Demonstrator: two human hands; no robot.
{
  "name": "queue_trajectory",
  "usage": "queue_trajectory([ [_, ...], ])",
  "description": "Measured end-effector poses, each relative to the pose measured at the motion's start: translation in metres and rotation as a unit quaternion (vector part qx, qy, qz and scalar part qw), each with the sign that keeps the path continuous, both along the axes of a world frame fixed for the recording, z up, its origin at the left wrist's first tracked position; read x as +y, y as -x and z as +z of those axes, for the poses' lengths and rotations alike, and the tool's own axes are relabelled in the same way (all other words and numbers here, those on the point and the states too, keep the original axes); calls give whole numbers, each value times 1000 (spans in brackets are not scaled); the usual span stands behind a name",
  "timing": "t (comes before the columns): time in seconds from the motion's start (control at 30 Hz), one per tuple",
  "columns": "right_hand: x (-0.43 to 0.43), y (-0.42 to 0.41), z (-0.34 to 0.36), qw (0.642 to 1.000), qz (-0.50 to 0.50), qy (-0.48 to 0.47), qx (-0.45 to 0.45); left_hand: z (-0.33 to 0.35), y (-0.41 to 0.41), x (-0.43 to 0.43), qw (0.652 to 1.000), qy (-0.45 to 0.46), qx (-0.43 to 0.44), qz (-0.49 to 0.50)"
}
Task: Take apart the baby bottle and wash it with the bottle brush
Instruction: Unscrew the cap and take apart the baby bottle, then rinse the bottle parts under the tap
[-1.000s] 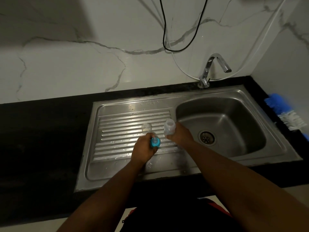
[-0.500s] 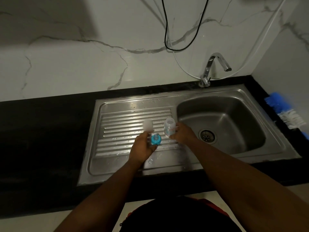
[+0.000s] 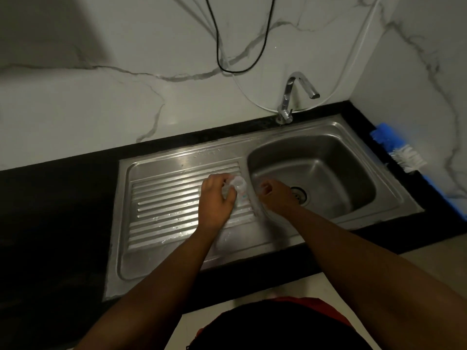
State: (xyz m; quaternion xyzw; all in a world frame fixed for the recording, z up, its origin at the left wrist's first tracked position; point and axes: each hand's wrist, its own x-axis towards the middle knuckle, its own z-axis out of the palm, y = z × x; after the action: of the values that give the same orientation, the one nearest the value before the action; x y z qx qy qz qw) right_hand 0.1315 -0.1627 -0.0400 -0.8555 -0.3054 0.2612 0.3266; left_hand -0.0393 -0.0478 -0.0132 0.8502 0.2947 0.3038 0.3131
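The clear baby bottle (image 3: 240,192) stands open-topped on the ribbed drainboard (image 3: 166,203), close to the basin's edge. My left hand (image 3: 214,198) is against its left side with fingers curled round it. My right hand (image 3: 274,195) hangs just to the right, over the basin's rim, fingers loosely curled and holding nothing. The blue collar with the nipple is not visible; my left hand may hide it. The bottle brush (image 3: 399,152), with blue and white bristles, lies on the black counter at the far right.
The steel sink basin (image 3: 328,173) with its drain sits on the right, and the tap (image 3: 290,97) stands behind it. A black counter (image 3: 55,210) surrounds the sink. A black cable (image 3: 219,46) hangs down the marble wall.
My right hand has let go of the bottle and drawn right. My left hand, which held the blue collar, has moved up onto the bottle; the collar is out of sight.
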Motion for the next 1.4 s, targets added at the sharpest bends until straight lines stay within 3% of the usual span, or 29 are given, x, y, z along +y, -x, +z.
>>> queue_trajectory([
  [0.2, -35, -25, 7, 999, -39, 21, 19, 15, -57, -36, 993, 10, 1, -118],
  [0.53, -117, -76, 14, 991, -129, 37, -4, -15, -124, -84, 957, 102, 170, -213],
  [0.7, -156, -114, 17, 983, -177, 53, -11, -11, -163, -114, 952, 149, 184, -196],
  [1.0, -221, -197, 21, 974, -214, 24, -64, -13, -249, -174, 924, 315, 150, -159],
  [1.4, -283, -298, 8, 962, -223, 70, -138, -23, -335, -254, 912, 349, 145, -158],
])
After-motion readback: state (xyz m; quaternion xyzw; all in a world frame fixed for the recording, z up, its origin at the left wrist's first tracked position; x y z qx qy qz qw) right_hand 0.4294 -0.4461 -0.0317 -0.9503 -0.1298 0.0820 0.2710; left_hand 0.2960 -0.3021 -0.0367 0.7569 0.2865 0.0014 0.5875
